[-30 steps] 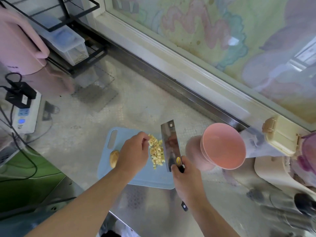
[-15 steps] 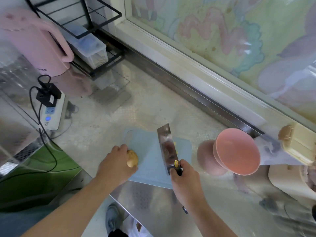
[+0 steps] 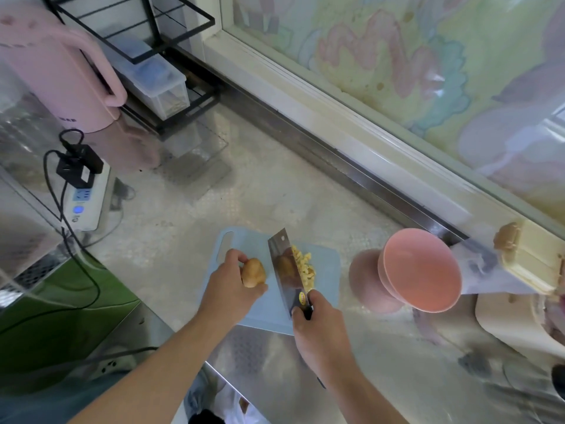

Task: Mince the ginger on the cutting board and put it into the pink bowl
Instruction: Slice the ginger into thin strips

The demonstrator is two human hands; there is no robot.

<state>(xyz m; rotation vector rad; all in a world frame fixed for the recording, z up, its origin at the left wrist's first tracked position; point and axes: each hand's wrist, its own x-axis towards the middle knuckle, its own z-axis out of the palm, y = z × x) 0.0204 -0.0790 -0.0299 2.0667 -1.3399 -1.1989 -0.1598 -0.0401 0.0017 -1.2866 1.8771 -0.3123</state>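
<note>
A light blue cutting board [image 3: 327, 270] lies on the steel counter near its front edge. My left hand [image 3: 232, 286] holds a whole brown ginger piece [image 3: 253, 272] on the board's left part. My right hand [image 3: 318, 325] grips the handle of a cleaver [image 3: 286, 270], whose blade stands on edge across the board. A pile of chopped yellow ginger bits [image 3: 302, 266] lies just right of the blade. The pink bowl [image 3: 422, 275] stands on the counter to the right of the board, with nothing visible inside it.
A pink kettle [image 3: 58, 78] and a black wire rack [image 3: 143, 47] holding a clear plastic box stand at the back left. A white power strip [image 3: 84, 198] with black plugs lies left. A window frame [image 3: 367, 123] runs along the back; a beige container [image 3: 519, 325] sits far right.
My left hand left the chopped pile and took hold of the whole ginger piece at the board's left. The cleaver now stands between that piece and the chopped bits.
</note>
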